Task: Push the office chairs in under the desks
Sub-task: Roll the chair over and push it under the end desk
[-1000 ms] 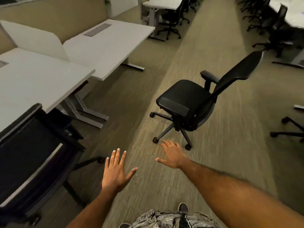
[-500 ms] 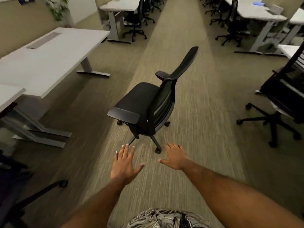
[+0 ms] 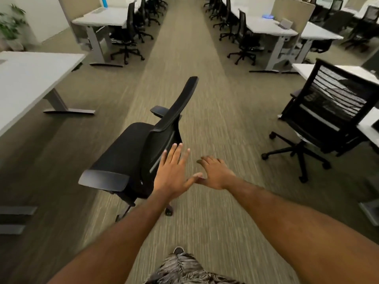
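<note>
The black office chair (image 3: 131,156) in the aisle has a matt cloth seat and smooth, faintly shiny plastic armrests. The chair on the right (image 3: 332,111) has a see-through mesh back. The desk (image 3: 26,83) tops look smooth matt white on grey metal legs, over a ribbed, rough carpet (image 3: 215,111).

Two hands (image 3: 174,173) (image 3: 215,174) (both empty), one plant (image 3: 11,23).

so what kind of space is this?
Most likely an open-plan office: rows of white desks with black chairs along a carpeted aisle, and one black office chair left standing in it.
</note>
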Demonstrator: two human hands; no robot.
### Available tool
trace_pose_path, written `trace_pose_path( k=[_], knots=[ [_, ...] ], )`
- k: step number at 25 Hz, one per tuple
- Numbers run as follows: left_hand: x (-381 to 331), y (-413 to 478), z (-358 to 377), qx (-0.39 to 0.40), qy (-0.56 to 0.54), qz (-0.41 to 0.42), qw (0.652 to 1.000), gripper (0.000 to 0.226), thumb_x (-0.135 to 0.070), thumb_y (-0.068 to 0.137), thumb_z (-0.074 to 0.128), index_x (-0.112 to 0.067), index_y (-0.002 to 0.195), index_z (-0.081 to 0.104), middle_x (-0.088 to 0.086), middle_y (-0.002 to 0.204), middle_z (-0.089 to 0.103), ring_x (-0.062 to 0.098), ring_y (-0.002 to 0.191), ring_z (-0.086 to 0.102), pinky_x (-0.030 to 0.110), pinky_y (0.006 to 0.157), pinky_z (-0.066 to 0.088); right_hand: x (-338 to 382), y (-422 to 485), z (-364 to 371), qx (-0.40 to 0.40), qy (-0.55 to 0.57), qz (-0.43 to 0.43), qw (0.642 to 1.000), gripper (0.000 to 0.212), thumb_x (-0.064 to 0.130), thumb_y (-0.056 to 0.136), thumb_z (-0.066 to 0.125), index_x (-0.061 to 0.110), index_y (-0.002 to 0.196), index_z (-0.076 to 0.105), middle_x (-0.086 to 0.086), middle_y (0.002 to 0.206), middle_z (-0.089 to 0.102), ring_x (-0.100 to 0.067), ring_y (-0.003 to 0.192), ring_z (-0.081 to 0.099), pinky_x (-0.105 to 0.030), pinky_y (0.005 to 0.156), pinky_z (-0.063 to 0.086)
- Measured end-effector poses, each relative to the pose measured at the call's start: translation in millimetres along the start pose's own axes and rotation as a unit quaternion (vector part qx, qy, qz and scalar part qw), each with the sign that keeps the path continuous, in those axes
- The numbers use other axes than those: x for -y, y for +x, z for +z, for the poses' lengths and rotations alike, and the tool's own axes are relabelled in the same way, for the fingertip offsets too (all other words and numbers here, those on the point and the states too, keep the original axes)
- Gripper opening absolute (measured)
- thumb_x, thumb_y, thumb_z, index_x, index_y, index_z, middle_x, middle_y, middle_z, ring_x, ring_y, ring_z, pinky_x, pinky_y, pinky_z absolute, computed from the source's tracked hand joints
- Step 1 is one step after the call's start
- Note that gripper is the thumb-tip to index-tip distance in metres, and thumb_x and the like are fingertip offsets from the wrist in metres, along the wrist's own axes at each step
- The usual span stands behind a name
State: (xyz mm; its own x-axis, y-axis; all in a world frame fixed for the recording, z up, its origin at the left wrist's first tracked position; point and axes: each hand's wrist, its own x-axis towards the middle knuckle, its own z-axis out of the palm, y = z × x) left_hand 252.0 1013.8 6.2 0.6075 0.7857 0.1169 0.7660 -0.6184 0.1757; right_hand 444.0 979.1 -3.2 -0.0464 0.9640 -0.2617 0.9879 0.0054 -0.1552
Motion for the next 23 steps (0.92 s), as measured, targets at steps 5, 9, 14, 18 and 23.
trace_pose_path(
  k=[5, 9, 14, 18, 23],
  knots=[
    [13.3, 115.6, -53.2, -0.113, -0.013, -0.041, 0.993, 0.088, -0.075, 0.093, 0.024, -0.017, 0.159, 0.022, 0.009, 0.168, 0.010, 0.026, 0.155, -0.002, 0.051, 0.125, 0.002, -50.3, 74.9, -75.8, -0.044, -0.020, 0.001, 0.999, 0.088, 0.074, 0.092, 0.044, 0.019, 0.159, 0.025, -0.007, 0.166, 0.024, -0.026, 0.154, 0.018, -0.049, 0.122, 0.016],
    [34.5, 177.5, -66.1, -0.090, -0.002, -0.120, 0.989, 0.088, -0.076, 0.091, 0.028, -0.018, 0.157, 0.026, 0.011, 0.168, 0.014, 0.029, 0.155, 0.006, 0.054, 0.124, 0.010, -67.3, 139.4, -133.5, -0.083, -0.038, -0.061, 0.994, 0.085, 0.073, 0.094, 0.042, 0.018, 0.157, 0.028, -0.008, 0.165, 0.025, -0.026, 0.152, 0.021, -0.049, 0.121, 0.017],
    [43.7, 198.3, -49.2, 0.044, -0.010, -0.288, 0.957, 0.108, -0.091, 0.078, 0.033, -0.017, 0.157, 0.020, 0.016, 0.164, 0.019, 0.040, 0.151, 0.014, 0.068, 0.117, 0.015, -95.0, 223.6, -162.4, -0.101, -0.007, -0.135, 0.986, 0.081, 0.070, 0.095, 0.040, 0.018, 0.157, 0.030, -0.008, 0.167, 0.023, -0.026, 0.153, 0.020, -0.049, 0.123, 0.018],
    [35.9, 204.3, -42.9, 0.068, -0.043, -0.397, 0.914, 0.112, -0.101, 0.067, 0.026, -0.019, 0.143, 0.043, 0.012, 0.133, 0.055, 0.035, 0.120, 0.055, 0.054, 0.095, 0.047, -124.1, 280.8, -176.2, -0.091, -0.015, -0.196, 0.976, 0.076, 0.066, 0.098, 0.038, 0.016, 0.156, 0.034, -0.010, 0.165, 0.026, -0.025, 0.153, 0.019, -0.045, 0.123, 0.014],
    [32.0, 209.5, -47.1, 0.067, -0.022, -0.447, 0.892, 0.101, -0.100, 0.069, 0.020, -0.023, 0.123, 0.058, 0.002, 0.099, 0.066, 0.025, 0.086, 0.062, 0.042, 0.078, 0.051, -125.8, 328.0, -195.7, -0.035, -0.056, -0.268, 0.961, 0.093, 0.084, 0.086, 0.023, 0.017, 0.148, 0.043, -0.009, 0.154, 0.041, -0.029, 0.147, 0.028, -0.054, 0.121, 0.012]
  ],
)
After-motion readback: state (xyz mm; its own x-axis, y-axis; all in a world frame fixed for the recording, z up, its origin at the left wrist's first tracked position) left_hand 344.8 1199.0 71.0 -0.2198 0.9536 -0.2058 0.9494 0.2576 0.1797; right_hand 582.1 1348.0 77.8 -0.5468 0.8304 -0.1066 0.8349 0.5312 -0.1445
